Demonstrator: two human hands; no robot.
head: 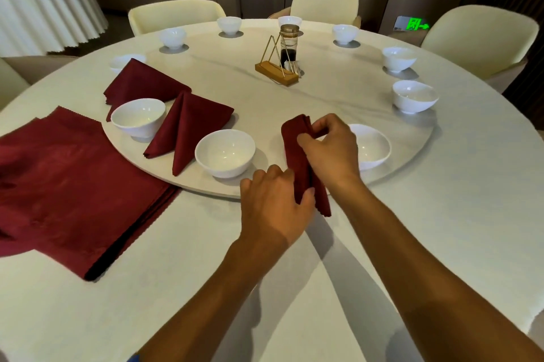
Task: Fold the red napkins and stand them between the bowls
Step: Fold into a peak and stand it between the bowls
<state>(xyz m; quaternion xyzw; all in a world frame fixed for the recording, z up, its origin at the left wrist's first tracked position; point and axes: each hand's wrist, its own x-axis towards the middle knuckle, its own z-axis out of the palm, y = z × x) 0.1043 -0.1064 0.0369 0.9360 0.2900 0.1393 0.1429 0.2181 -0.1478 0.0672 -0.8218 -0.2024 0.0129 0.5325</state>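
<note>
With the left hand (275,202) pinching the napkin's (297,161) near end and the right hand (329,145) gripping its top between two bowls (225,152), the folds, seemingly loose, could slump or nudge a bowl.

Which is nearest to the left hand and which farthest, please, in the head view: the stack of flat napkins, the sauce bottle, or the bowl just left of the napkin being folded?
From the left hand:
1. Bowl, just beyond it, on the turntable's near edge.
2. Stack of flat napkins, off to the left on the tablecloth.
3. Sauce bottle, far across, near the table's centre.
</note>
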